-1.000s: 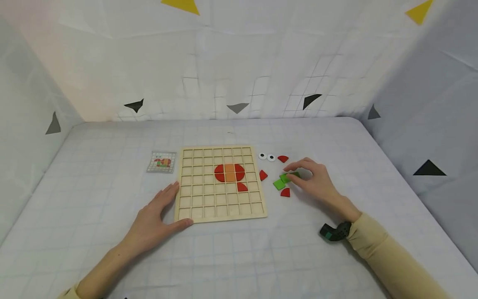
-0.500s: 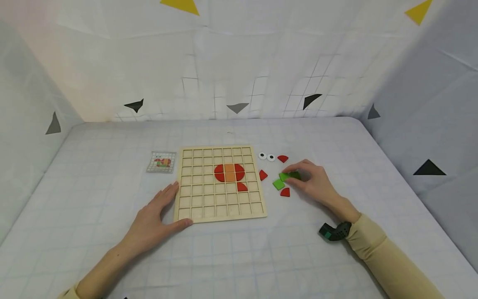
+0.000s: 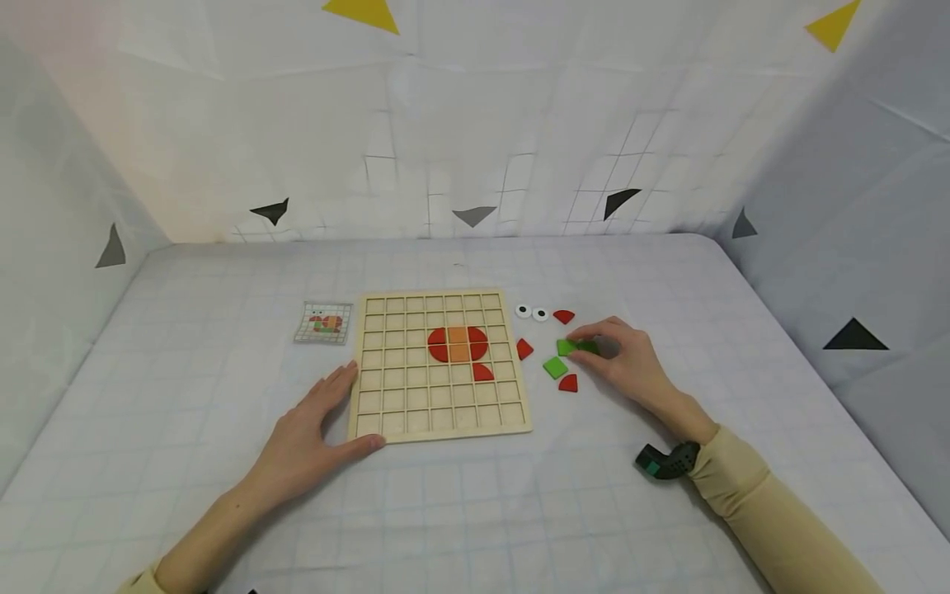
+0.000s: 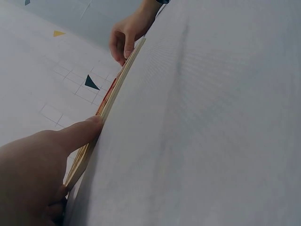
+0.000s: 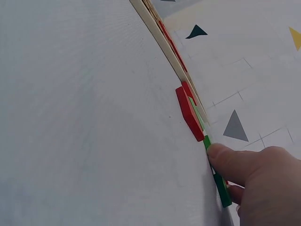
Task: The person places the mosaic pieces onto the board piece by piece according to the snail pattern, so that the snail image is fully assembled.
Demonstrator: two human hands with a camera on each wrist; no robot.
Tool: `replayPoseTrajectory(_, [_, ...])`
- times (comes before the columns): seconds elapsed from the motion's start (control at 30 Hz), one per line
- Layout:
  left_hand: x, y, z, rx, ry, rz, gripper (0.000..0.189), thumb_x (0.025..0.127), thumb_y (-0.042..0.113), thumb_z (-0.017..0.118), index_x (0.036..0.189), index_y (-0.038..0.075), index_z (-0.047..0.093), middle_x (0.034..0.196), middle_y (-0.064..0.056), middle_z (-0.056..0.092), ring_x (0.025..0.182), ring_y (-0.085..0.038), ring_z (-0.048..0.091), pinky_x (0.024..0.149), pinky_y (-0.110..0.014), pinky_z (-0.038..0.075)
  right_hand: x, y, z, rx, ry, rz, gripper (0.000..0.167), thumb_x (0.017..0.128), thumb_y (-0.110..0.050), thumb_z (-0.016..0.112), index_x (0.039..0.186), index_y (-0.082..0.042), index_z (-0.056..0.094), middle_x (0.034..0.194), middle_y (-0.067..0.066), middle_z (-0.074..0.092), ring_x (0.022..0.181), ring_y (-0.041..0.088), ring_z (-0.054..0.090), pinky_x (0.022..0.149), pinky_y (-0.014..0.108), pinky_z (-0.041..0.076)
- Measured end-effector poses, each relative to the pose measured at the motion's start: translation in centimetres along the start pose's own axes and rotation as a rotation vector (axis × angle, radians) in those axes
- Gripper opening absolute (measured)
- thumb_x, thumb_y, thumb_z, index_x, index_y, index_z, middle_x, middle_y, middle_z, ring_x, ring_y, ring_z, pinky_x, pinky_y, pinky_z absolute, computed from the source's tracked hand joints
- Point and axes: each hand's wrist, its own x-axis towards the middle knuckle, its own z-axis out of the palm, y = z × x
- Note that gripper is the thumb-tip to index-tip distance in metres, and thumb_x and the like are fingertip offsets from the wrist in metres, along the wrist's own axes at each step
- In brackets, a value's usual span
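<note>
A light wooden grid board (image 3: 404, 399) lies flat on the table. My left hand (image 3: 299, 441) rests at its near left corner, fingers spread along the left side and thumb on the near edge. To the board's right, my right hand (image 3: 627, 359) pinches a green square tile (image 3: 566, 347) between thumb and index finger. Another green tile (image 3: 589, 347) lies shaded beneath that hand. A third green tile (image 3: 555, 368) sits just nearer. The right wrist view has the thumb against a green tile edge (image 5: 222, 188). Red quarter-circle pieces (image 3: 439, 345) and orange pieces (image 3: 458, 344) fill some board cells.
Loose red quarter-circles (image 3: 568, 384) surround the green tiles. Two round eye pieces (image 3: 540, 314) lie by the board's far right corner. A small picture card (image 3: 323, 322) with a coloured grid design lies left of the board. White sheets with dark triangles stand behind and at both sides.
My right fingers have shifted slightly, and the pinched green tile has moved a little away from the nearer green tile. My left hand and the board stay put.
</note>
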Motion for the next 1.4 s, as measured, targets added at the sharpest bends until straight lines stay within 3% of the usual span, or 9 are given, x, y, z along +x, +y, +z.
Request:
replayPoseTrajectory(0.6, [0.3,0.3,0.4,-0.026,0.004,0.016,0.105,0.076,0.07,0.072,0.16,0.03,0.024,0.165,-0.003,0.026,0.152,-0.036,0.022,0.114,-0.069,0.023,-0.5,-0.1,-0.8,0.014,0.047,0.006,0.033,0.079,-0.009,0.085,0.11,-0.015,0.075,0.101,-0.003,0.073,0.097,0.009,0.062,0.085,0.017,0.048])
replayPoseTrajectory(0.83, [0.4,0.5,0.4,-0.008,0.007,0.027,0.105,0.076,0.07,0.072,0.16,0.028,0.024,0.165,-0.003,0.026,0.152,-0.036,0.022,0.114,-0.069,0.023,-0.4,-1.9,-0.8,0.046,0.055,0.128,0.032,0.083,-0.017,0.083,0.113,-0.02,0.074,0.104,-0.001,0.072,0.099,0.011,0.061,0.088,0.029,0.048])
replayPoseTrajectory(0.93, [0.4,0.5,0.2,-0.007,0.006,0.023,0.105,0.077,0.069,0.072,0.16,0.027,0.024,0.165,-0.004,0.026,0.152,-0.037,0.022,0.116,-0.067,0.023,0.2,-3.7,-0.1,0.072,0.046,0.139,0.03,0.083,-0.019,0.083,0.112,-0.02,0.074,0.104,0.001,0.072,0.099,0.013,0.062,0.089,0.036,0.048])
replayPoseTrajectory(1.03, [0.3,0.4,0.1,-0.012,0.005,0.016,0.105,0.077,0.069,0.073,0.16,0.027,0.024,0.165,-0.004,0.026,0.152,-0.037,0.022,0.116,-0.066,0.023,0.8,-5.4,1.1,0.091,0.047,0.087,0.029,0.081,-0.015,0.084,0.109,-0.015,0.074,0.101,0.004,0.073,0.098,0.015,0.064,0.086,0.04,0.05])
replayPoseTrajectory(1.27, [0.1,0.2,0.2,-0.018,0.007,0.002,0.105,0.076,0.07,0.073,0.16,0.028,0.024,0.165,-0.004,0.026,0.152,-0.037,0.022,0.114,-0.069,0.022,2.4,-8.6,4.4,0.146,0.013,0.025,0.025,0.079,-0.014,0.086,0.102,-0.013,0.077,0.092,0.0,0.075,0.084,0.02,0.064,0.074,0.041,0.052])
replayPoseTrajectory(1.4, [0.0,0.1,0.2,-0.015,0.015,0.007,0.105,0.076,0.07,0.072,0.16,0.028,0.024,0.165,-0.004,0.027,0.152,-0.037,0.022,0.115,-0.068,0.023,3.3,-9.8,6.2,0.174,-0.005,0.015,0.024,0.08,-0.017,0.086,0.102,-0.013,0.077,0.095,-0.002,0.075,0.086,0.019,0.063,0.074,0.038,0.05])
